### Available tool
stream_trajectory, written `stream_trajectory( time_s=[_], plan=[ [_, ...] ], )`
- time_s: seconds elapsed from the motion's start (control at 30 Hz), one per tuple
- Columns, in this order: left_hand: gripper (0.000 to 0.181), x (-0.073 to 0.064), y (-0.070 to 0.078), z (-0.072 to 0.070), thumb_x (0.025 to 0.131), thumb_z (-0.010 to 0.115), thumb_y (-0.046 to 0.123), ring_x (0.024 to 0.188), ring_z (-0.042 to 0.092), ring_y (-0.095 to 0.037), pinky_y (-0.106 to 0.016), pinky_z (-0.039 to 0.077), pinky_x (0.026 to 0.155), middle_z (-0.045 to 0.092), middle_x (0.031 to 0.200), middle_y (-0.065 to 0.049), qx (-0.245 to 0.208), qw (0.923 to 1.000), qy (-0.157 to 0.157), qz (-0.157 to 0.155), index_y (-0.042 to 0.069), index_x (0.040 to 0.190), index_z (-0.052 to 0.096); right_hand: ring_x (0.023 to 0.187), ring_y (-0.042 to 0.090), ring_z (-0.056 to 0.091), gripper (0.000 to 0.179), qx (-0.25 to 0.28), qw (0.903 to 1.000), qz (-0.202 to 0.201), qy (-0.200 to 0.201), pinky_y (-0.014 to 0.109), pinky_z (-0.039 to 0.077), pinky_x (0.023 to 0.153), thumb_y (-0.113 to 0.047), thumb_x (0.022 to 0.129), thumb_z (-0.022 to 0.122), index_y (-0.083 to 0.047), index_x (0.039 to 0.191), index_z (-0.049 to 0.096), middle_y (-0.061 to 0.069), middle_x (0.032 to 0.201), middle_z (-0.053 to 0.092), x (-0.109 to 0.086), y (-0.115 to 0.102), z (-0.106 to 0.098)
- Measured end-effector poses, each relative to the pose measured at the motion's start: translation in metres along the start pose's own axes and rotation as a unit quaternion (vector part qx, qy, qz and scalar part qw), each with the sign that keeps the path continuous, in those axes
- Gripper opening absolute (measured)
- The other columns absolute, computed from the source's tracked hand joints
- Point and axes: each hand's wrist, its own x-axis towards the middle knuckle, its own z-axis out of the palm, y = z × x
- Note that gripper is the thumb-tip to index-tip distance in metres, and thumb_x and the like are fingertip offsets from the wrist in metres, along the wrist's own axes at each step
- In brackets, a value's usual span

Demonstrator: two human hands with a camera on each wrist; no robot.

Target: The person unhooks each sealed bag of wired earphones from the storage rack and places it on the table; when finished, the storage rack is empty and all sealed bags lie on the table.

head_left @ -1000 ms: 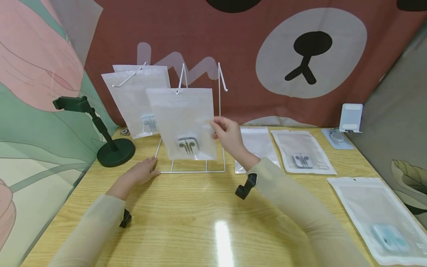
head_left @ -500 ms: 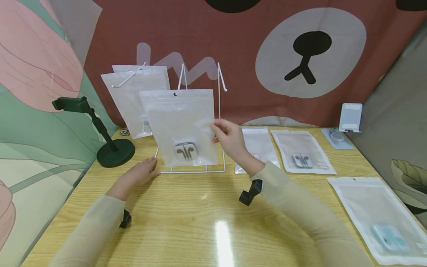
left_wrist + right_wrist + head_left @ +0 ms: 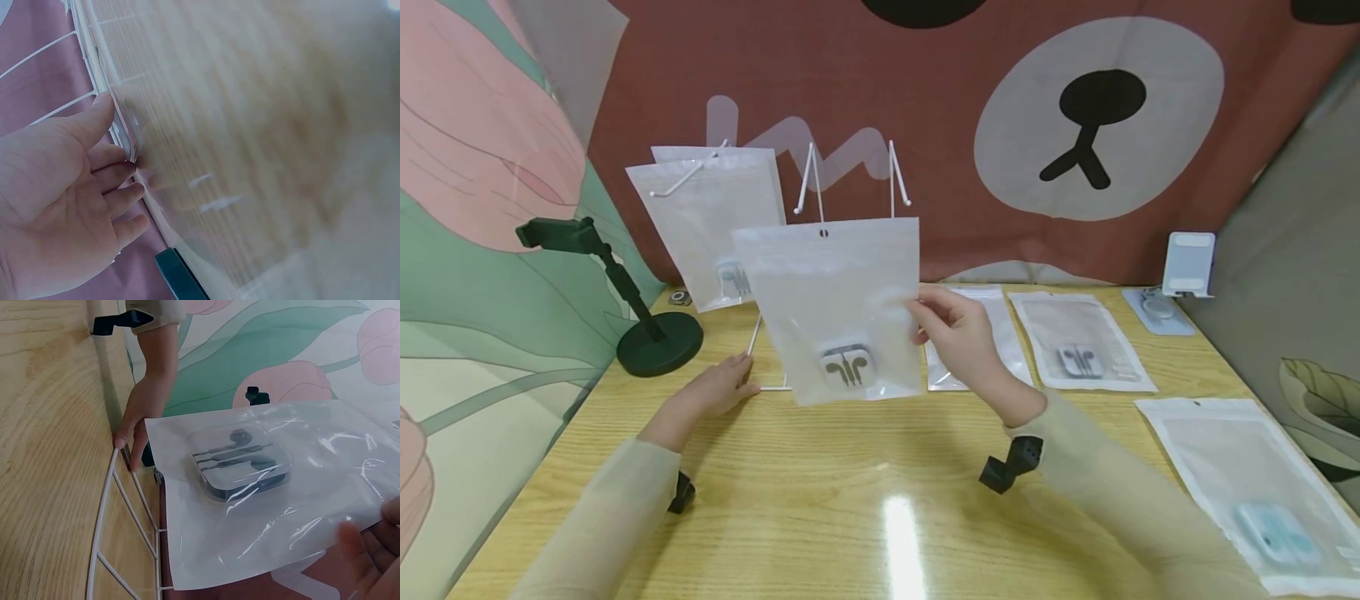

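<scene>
My right hand (image 3: 958,333) pinches the right edge of a white zip bag (image 3: 827,292) with wired earphones in a clear case (image 3: 847,365) inside. The bag is in front of the white wire display rack (image 3: 801,177), its punched hole below and apart from the middle hook's tip. My left hand (image 3: 718,386) holds the front left corner of the rack's base, thumb and fingers about the wire; the left wrist view shows this hand (image 3: 69,194) at the wire. Two similar bags (image 3: 715,221) hang on the left hook. The rack's right hook bears no bag.
Right of the rack lie a flat bag (image 3: 1003,333), a bag with earphones (image 3: 1078,342) and, nearer, a bag with a pale blue case (image 3: 1247,492). A black phone stand (image 3: 658,342) is at left, a small white stand (image 3: 1187,262) at back right.
The right hand has drawn the earphone bag off the middle hook, then toward me and to the right. The left hand has stayed at the rack's corner.
</scene>
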Motion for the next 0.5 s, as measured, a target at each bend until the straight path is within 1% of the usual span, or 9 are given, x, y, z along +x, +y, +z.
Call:
stream_trajectory(
  time_s=[0.1, 0.23, 0.33, 0.47, 0.5],
  plan=[
    [0.061, -0.001, 0.000, -0.001, 0.098, 0.046, 0.024, 0.129, 0.017, -0.048, -0.058, 0.017, 0.103, 0.017, 0.143, -0.033, 0.000, 1.0000, -0.003, -0.001, -0.015, 0.138, 0.023, 0.052, 0.017, 0.060, 0.013, -0.019, 0.9998, -0.004, -0.005, 0.028, 0.049, 0.046, -0.004, 0.088, 0.062, 0.004, 0.096, 0.068, 0.012, 0.069, 0.065, -0.009, -0.004, -0.014],
    [0.061, 0.000, 0.000, -0.001, 0.098, 0.046, 0.024, 0.130, 0.017, -0.048, -0.057, 0.016, 0.103, 0.016, 0.143, -0.033, -0.001, 1.0000, -0.007, -0.005, -0.015, 0.138, 0.022, 0.052, 0.017, 0.060, 0.011, -0.033, 0.9994, -0.012, 0.000, 0.026, 0.048, 0.044, -0.001, 0.087, 0.062, 0.003, 0.095, 0.069, 0.010, 0.065, 0.064, -0.021, -0.008, -0.033],
    [0.062, 0.001, 0.000, 0.000, 0.098, 0.046, 0.025, 0.130, 0.016, -0.047, -0.057, 0.016, 0.103, 0.016, 0.143, -0.033, 0.001, 0.9999, -0.009, -0.006, -0.015, 0.138, 0.021, 0.051, 0.017, 0.059, 0.011, -0.033, 0.9994, -0.012, 0.006, 0.027, 0.051, 0.049, 0.005, 0.086, 0.060, 0.007, 0.093, 0.068, 0.011, 0.063, 0.062, -0.030, -0.014, -0.046],
    [0.063, 0.002, 0.000, 0.000, 0.098, 0.046, 0.027, 0.131, 0.016, -0.047, -0.057, 0.016, 0.104, 0.016, 0.143, -0.033, 0.002, 0.9999, -0.012, -0.008, -0.015, 0.138, 0.022, 0.050, 0.015, 0.058, 0.010, -0.037, 0.9990, 0.000, 0.026, 0.024, 0.051, 0.049, 0.010, 0.084, 0.059, 0.012, 0.092, 0.065, 0.008, 0.062, 0.063, -0.040, -0.016, -0.064],
    [0.063, 0.002, 0.000, 0.000, 0.098, 0.045, 0.027, 0.131, 0.016, -0.047, -0.057, 0.016, 0.104, 0.017, 0.143, -0.033, 0.002, 0.9999, -0.012, -0.009, -0.015, 0.138, 0.022, 0.049, 0.014, 0.058, 0.010, -0.038, 0.9987, 0.003, 0.034, 0.024, 0.051, 0.049, 0.010, 0.084, 0.060, 0.013, 0.092, 0.065, 0.006, 0.062, 0.063, -0.042, -0.014, -0.069]
  ],
)
